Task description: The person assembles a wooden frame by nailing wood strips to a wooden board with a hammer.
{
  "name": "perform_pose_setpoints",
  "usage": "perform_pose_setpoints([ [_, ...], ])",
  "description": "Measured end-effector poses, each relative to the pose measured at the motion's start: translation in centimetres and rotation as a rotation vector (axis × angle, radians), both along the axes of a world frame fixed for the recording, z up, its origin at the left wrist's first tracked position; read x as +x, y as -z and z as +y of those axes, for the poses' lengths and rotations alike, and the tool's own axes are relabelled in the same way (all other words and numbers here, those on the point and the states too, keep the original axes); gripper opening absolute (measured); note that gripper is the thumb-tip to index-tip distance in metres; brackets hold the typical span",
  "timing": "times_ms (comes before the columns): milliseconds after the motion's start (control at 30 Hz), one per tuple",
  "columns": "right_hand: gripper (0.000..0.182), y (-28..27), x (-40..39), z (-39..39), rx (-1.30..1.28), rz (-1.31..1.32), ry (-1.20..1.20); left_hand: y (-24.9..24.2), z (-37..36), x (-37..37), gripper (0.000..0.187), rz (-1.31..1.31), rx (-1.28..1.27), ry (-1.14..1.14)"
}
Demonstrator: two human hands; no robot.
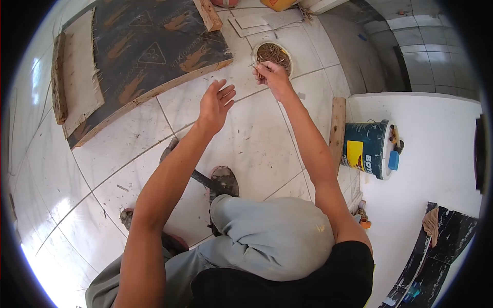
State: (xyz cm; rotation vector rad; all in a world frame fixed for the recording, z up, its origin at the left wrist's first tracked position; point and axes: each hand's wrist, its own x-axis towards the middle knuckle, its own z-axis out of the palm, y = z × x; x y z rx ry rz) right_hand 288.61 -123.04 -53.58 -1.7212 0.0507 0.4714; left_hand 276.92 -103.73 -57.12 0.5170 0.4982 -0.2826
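I am crouched on a white tiled floor (246,138). My right hand (271,76) reaches forward to a small round container of rusty nails (273,53) on the floor, and its fingertips pinch at the nails on the near edge. My left hand (216,102) hovers open above the tiles, palm turned right, fingers spread, holding nothing, a short way left of the container. My knee in grey trousers (272,236) fills the lower middle.
A large dark film-faced plywood board (149,56) lies at the upper left with a wood strip (208,14) on it. A blue and yellow bucket (367,149) with tools stands at the right beside a wooden plank (337,128). A white wall (431,154) is at right.
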Motion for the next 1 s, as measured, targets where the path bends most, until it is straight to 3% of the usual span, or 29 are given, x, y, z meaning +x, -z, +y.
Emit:
perform_pose_setpoints([
  [67, 0.019, -0.5, -4.3, 4.1, -0.083, 0.042, -0.127, 1.4, -1.2, 1.1, 0.056, 0.088, -0.105, -0.061],
  [133, 0.022, 0.5, -8.0, 6.5, -0.518, -0.363, -0.291, 4.7, -2.5, 1.6, 0.048, -0.02, -0.367, -0.184],
  [200, 0.023, 0.9, -9.7, 6.8, -0.353, -0.444, -0.236, 5.0, -1.3, -0.1, 0.041, 0.039, -0.403, -0.188],
  [267, 0.022, 2.3, -8.6, 5.6, -0.381, -0.416, -0.113, 4.7, -0.3, -2.0, 0.04, 0.29, -0.256, -0.209],
  [333, 0.017, 5.5, -5.1, 4.3, -0.594, -0.592, -0.058, 8.0, 1.1, -4.2, 0.039, 0.179, -0.255, -0.169],
  [400, 0.017, 9.3, -1.8, 4.3, -0.604, -0.606, -0.043, 9.6, 2.3, -5.1, 0.04, 0.078, -0.252, -0.125],
  [467, 0.018, 10.4, 0.1, 6.3, -0.674, -0.609, -0.034, 8.7, 3.4, -5.1, 0.039, -0.066, -0.227, -0.082],
  [600, 0.02, 11.5, 0.7, 8.8, -0.783, -0.591, 0.003, -0.3, 4.6, -4.0, 0.04, 0.05, -0.226, -0.16],
  [667, 0.022, 11.6, 0.9, 8.6, -0.754, -0.549, -0.019, -0.8, 5.4, -3.8, 0.04, 0.036, -0.236, -0.157],
  [733, 0.022, 11.1, 0.5, 7.5, -0.961, -0.552, -0.072, -0.4, 5.9, -3.8, 0.041, 0.016, -0.262, -0.135],
  [767, 0.022, 10.6, 0.0, 6.4, -0.971, -0.551, -0.064, 0.9, 6.2, -4.0, 0.042, -0.003, -0.16, -0.113],
  [867, 0.014, 8.3, -2.2, 3.2, -0.154, 0.132, 0.067, 4.9, 6.4, -4.0, 0.041, 0.014, -0.028, -0.061],
  [900, 0.014, 7.0, -3.5, 2.8, -0.161, 0.129, 0.075, 4.9, 6.3, -3.9, 0.04, 0.061, 0.018, -0.037],
  [967, 0.012, 4.4, -6.1, 2.5, 0.227, 0.349, 0.029, 3.7, 5.1, -3.8, 0.038, 0.04, -0.006, -0.026],
  [1000, 0.012, 3.9, -7.1, 2.5, 0.225, 0.35, 0.034, 2.7, 4.4, -3.8, 0.036, 0.02, -0.024, -0.023],
])
